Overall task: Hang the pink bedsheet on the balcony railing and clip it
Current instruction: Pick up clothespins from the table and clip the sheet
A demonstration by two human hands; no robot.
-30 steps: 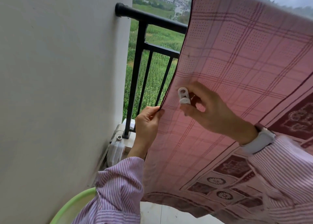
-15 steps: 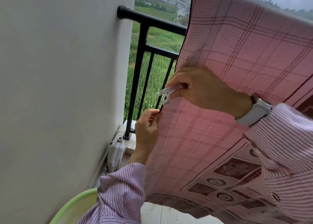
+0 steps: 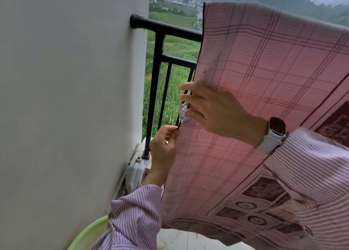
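Already the pink bedsheet is draped over the black balcony railing and hangs down on the near side, its dark-bound side edge running down past the bars. That edge is pinched between thumb and curled fingers of the left hand and looks drawn taut downward. Just above, a white clip is held at the same edge by the right hand, thumb under it and fingers curled on it, with 1 finger stretched out straight on top. Whether the clip's jaws are open or have bitten onto the cloth cannot be told. To do this step well, the edge should be kept tensioned from below, the clip squeezed fully open, pushed on until the binding is well seated, and only then released. A shallow bite on the hem alone would probably slip in wind.
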